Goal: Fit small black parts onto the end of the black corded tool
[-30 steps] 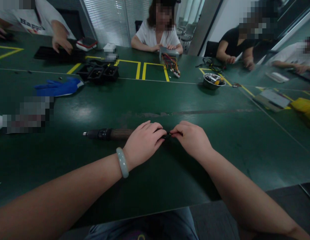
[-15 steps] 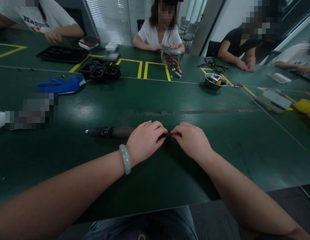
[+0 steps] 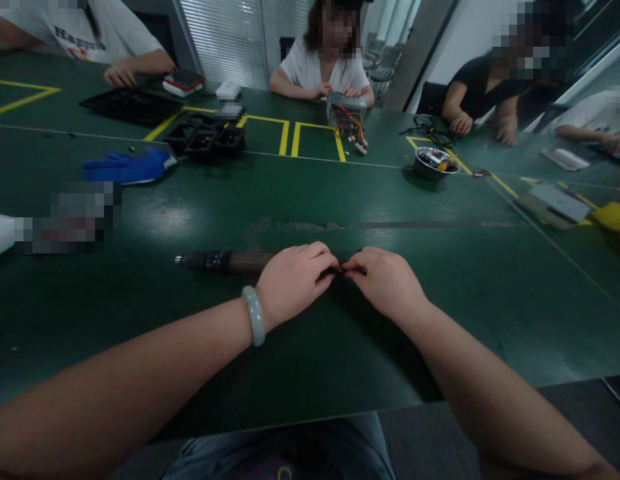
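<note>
An electric screwdriver (image 3: 247, 262) lies across the green table with its silver bit end pointing left. My left hand (image 3: 297, 277), with a pale green bangle on its wrist, is closed over the screwdriver's rear end and hides it. Close beside it, my right hand (image 3: 385, 277) is closed in a pinch, fingertips meeting the left ones at the tool's tail. Something small and dark shows between the fingertips of both hands, too hidden to name.
A blue glove (image 3: 130, 167) and black trays (image 3: 210, 140) lie at back left. Farther off are a metal box with coloured wires (image 3: 346, 110), a metal bowl of small parts (image 3: 435, 163) and black cables (image 3: 427, 127). Several people sit around the table (image 3: 290, 373).
The view has shifted slightly, so the scene sits a little farther right. My hands keep their hold at the screwdriver's tail. The person at right has moved their hands apart, one toward the cables.
</note>
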### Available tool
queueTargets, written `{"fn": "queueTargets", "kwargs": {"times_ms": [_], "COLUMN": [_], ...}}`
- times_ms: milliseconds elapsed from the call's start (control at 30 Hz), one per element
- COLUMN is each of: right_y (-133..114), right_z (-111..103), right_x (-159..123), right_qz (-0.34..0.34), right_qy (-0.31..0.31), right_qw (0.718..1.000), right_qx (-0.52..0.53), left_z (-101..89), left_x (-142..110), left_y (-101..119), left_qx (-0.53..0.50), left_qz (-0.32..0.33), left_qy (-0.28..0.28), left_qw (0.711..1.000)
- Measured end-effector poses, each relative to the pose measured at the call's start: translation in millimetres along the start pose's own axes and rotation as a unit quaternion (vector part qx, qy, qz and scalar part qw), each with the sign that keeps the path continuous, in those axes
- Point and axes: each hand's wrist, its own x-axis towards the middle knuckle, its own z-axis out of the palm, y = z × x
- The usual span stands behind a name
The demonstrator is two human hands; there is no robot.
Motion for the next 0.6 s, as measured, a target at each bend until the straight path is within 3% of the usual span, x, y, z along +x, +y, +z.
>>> {"fn": "queueTargets", "kwargs": {"times_ms": [600], "right_y": [-3.7], "right_z": [7.9], "right_x": [2.1], "right_qz": [0.05], "right_qy": [-0.009], "right_qw": [0.998], "right_qx": [0.021], "left_z": [-1.2], "left_x": [0.7], "left_y": [1.5], "left_qx": [0.018], "left_qz": [0.005], "left_qy": [0.01], "left_qw": [1.0]}}
